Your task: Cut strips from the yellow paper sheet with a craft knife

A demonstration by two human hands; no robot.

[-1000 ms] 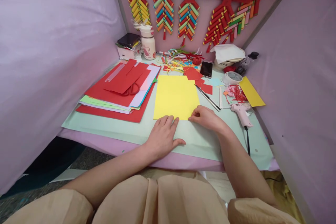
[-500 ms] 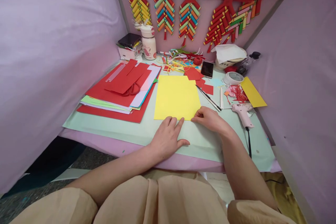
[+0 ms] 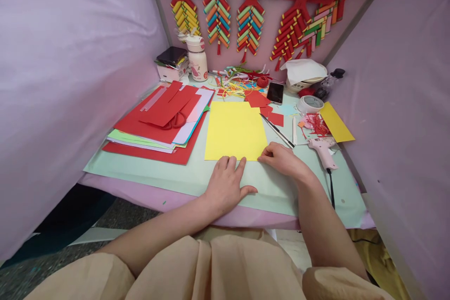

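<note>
A yellow sheet of paper lies flat in the middle of the table. My left hand rests at its near edge, fingertips on the paper's lower border and thumb stretched out to the right. At the sheet's lower right corner, the thumb and fingers of my right hand are pinched together on the paper. A black-and-silver pen-like tool and a white stick lie to the right of the sheet.
Stacked coloured paper with red scissors is at left. Behind are a bottle, paper scraps and a phone. A corded pink glue gun and tape roll are at right.
The view has shifted slightly. Both hands stay at the near edge of the yellow sheet, with hardly any movement.
</note>
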